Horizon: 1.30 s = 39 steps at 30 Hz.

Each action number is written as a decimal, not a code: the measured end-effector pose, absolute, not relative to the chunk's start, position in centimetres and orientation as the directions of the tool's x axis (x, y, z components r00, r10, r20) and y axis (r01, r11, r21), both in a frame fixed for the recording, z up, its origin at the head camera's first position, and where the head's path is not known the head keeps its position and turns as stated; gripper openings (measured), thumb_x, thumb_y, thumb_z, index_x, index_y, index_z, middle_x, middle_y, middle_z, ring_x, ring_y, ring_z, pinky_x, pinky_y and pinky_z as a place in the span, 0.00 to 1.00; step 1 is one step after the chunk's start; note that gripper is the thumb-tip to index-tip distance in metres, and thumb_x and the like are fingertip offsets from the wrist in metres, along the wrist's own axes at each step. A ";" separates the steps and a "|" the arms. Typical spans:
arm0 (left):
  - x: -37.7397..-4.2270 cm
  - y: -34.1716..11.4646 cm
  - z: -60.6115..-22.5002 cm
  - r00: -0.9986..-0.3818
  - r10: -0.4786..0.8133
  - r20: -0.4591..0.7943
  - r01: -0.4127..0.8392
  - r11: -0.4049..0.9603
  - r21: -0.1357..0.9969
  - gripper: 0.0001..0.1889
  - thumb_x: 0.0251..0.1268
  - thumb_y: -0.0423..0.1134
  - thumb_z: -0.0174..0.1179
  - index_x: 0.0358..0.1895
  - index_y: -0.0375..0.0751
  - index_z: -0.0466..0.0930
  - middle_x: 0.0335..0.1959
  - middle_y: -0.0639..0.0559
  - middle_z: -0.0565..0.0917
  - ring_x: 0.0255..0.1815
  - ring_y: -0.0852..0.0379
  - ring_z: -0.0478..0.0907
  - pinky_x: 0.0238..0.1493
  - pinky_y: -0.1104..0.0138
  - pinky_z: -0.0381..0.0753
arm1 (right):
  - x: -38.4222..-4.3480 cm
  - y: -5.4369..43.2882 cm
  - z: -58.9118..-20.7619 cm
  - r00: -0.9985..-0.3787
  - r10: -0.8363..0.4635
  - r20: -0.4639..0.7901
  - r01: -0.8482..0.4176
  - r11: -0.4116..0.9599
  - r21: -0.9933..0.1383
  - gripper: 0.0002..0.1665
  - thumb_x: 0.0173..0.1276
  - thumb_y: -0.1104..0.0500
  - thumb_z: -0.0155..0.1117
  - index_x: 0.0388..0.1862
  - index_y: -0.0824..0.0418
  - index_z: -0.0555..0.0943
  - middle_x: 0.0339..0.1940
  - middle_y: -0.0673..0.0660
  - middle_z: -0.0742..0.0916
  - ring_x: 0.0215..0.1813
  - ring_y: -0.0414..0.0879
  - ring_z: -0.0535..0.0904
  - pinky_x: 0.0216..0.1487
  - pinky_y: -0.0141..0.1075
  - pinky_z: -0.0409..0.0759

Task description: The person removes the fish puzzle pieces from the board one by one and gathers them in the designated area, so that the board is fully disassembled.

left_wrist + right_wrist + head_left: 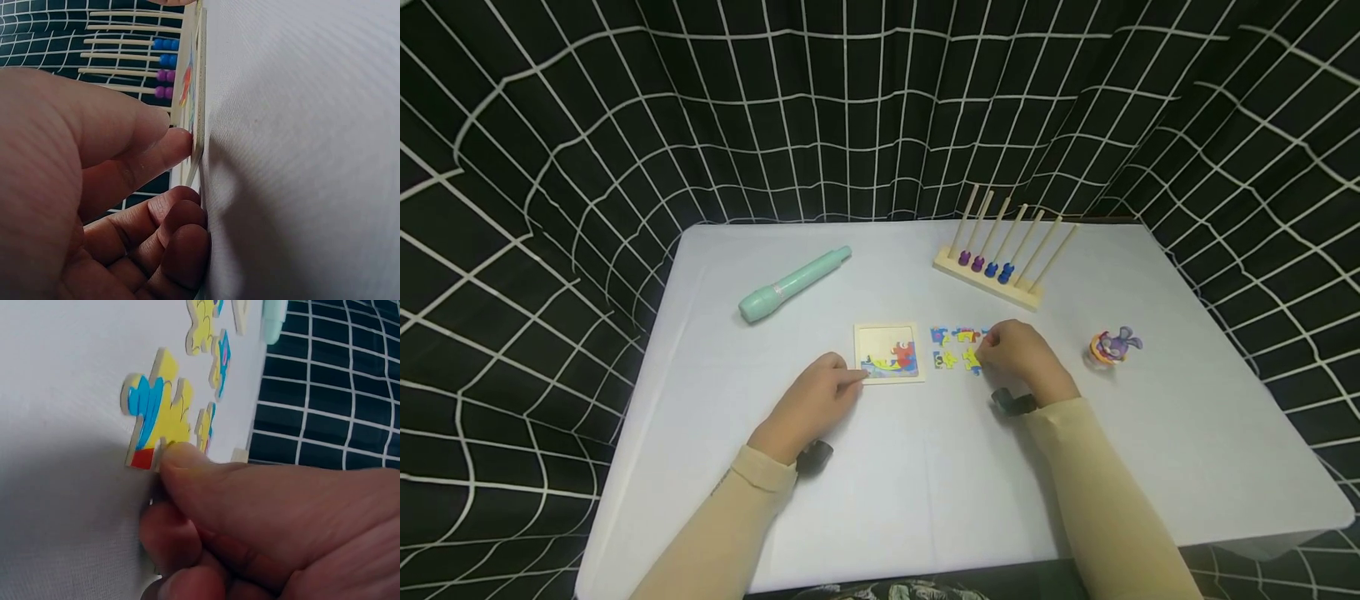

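A square wooden puzzle tray lies mid-table, with red, yellow and blue pieces fitted along its bottom and right side. My left hand is at the tray's lower left corner; its index fingertip touches the rim while the other fingers curl against the table. Right of the tray, several loose jigsaw pieces lie in two rows. My right hand pinches the edge of a yellow jigsaw piece with blue and red parts. Its thumb is on top, and the fingertips below are partly hidden.
A mint-green, microphone-shaped object lies at the back left. At the back right stands a wooden peg frame with purple and blue beads. A purple rabbit-eared toy stands right of my right hand. Gridded black cloth hangs behind the table.
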<state>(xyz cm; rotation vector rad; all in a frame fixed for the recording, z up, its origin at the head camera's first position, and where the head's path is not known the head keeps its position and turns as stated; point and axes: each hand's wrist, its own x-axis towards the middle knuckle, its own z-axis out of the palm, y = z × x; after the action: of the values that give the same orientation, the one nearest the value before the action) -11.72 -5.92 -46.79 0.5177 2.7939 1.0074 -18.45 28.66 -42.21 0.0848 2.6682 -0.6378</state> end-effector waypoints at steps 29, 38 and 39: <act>-10.9 -5.7 -46.6 -0.936 0.351 -0.015 0.258 0.714 0.651 0.16 0.81 0.38 0.63 0.64 0.45 0.90 0.41 0.53 0.77 0.38 0.58 0.71 0.42 0.65 0.76 | -19.3 17.2 -43.0 -0.878 -0.417 -0.233 -0.321 0.876 -0.360 0.07 0.76 0.58 0.73 0.50 0.55 0.91 0.47 0.51 0.88 0.46 0.46 0.81 0.59 0.43 0.84; -11.0 -5.6 -46.5 -0.936 0.351 -0.005 0.267 0.723 0.637 0.16 0.80 0.39 0.64 0.64 0.48 0.90 0.41 0.55 0.76 0.38 0.59 0.71 0.42 0.66 0.76 | -19.8 17.2 -42.2 -0.862 -0.410 -0.297 -0.289 0.880 -0.378 0.09 0.72 0.60 0.78 0.46 0.55 0.85 0.41 0.52 0.83 0.45 0.47 0.79 0.50 0.40 0.82; -11.1 -5.6 -46.6 -0.936 0.351 -0.001 0.270 0.723 0.636 0.16 0.80 0.39 0.64 0.64 0.48 0.91 0.41 0.55 0.76 0.38 0.59 0.71 0.42 0.66 0.76 | -19.9 17.2 -42.1 -0.863 -0.413 -0.293 -0.293 0.879 -0.376 0.09 0.72 0.60 0.78 0.45 0.54 0.84 0.40 0.51 0.83 0.46 0.48 0.78 0.50 0.40 0.81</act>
<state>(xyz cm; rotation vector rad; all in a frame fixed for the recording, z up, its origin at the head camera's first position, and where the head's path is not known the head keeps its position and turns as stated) -11.05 -5.61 -46.59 0.5071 2.8022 1.0064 -19.86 17.18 -42.11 -0.5224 2.6809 -0.4551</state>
